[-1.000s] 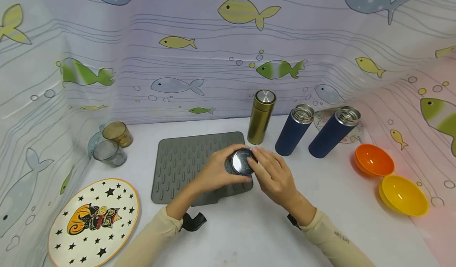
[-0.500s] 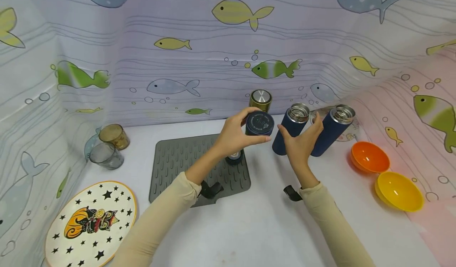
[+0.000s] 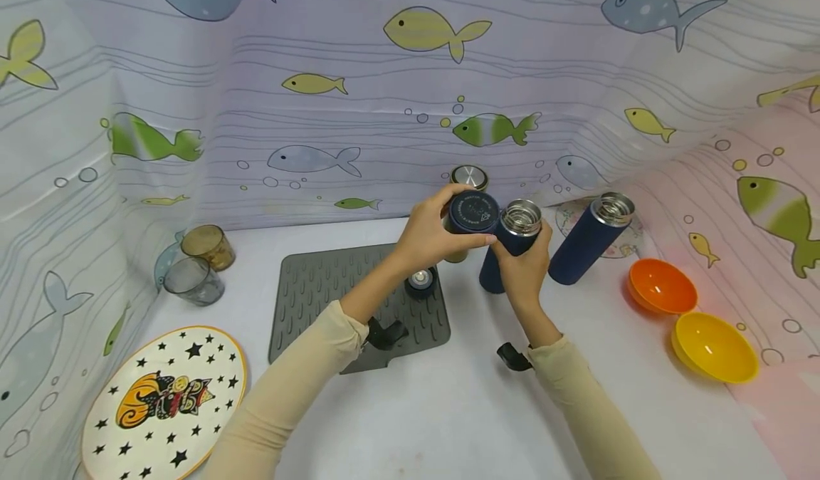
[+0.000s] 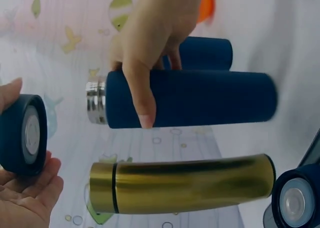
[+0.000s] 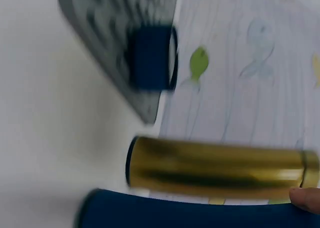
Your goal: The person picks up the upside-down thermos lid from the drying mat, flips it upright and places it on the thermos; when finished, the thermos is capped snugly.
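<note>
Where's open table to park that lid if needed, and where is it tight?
Bare table lies in front, between the star plate and the yellow bowl. The left half of the grey mat is free too. It is crowded behind: the left hand with the blue lid, the right hand on a blue flask, the gold flask and the second blue flask.

Print on navy lid (image 3: 473, 212) too small to read.
</note>
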Demonstrator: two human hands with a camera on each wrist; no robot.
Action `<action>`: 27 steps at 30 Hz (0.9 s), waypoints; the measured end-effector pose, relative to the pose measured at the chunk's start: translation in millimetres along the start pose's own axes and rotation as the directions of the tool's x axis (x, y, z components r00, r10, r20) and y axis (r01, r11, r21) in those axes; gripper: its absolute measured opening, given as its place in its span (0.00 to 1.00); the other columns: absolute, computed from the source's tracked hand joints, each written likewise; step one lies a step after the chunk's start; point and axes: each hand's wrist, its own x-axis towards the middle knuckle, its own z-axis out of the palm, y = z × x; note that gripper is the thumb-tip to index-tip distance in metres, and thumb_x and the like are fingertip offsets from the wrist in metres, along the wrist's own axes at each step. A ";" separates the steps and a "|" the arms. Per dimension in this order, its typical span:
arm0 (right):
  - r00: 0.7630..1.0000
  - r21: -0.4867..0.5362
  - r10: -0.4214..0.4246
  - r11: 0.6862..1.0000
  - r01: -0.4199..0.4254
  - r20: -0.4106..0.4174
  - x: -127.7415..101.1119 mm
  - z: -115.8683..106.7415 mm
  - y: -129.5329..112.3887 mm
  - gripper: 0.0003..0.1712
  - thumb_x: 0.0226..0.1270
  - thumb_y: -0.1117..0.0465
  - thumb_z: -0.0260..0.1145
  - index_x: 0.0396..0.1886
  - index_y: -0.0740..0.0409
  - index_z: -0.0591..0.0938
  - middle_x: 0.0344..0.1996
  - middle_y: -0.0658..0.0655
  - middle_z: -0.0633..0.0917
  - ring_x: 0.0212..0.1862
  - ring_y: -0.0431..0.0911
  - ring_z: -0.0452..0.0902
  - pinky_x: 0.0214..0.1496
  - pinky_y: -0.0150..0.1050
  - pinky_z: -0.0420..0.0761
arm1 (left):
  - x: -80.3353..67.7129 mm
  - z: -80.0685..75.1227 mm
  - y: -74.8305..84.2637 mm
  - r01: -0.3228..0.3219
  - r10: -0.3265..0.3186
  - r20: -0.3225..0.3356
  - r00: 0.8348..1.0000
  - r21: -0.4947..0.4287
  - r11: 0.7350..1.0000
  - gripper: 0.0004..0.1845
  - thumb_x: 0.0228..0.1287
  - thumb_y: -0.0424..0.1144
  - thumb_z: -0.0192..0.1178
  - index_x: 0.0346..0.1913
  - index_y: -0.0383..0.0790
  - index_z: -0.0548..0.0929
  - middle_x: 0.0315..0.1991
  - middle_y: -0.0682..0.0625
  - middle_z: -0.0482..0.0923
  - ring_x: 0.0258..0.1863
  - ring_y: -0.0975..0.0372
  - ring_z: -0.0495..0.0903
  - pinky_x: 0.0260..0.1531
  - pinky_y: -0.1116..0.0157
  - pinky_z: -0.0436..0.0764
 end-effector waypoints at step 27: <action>0.988 0.126 -0.123 0.986 0.110 0.096 -64.6 -6.9 -56.8 0.40 0.53 0.75 0.75 0.64 0.73 0.66 0.57 0.72 0.77 0.59 0.63 0.75 0.59 0.56 0.75 | -6.7 36.6 -13.5 0.044 -0.046 0.090 0.995 0.024 0.999 0.40 0.50 0.41 0.78 0.67 0.42 0.72 0.54 0.47 0.82 0.48 0.59 0.83 0.45 0.67 0.82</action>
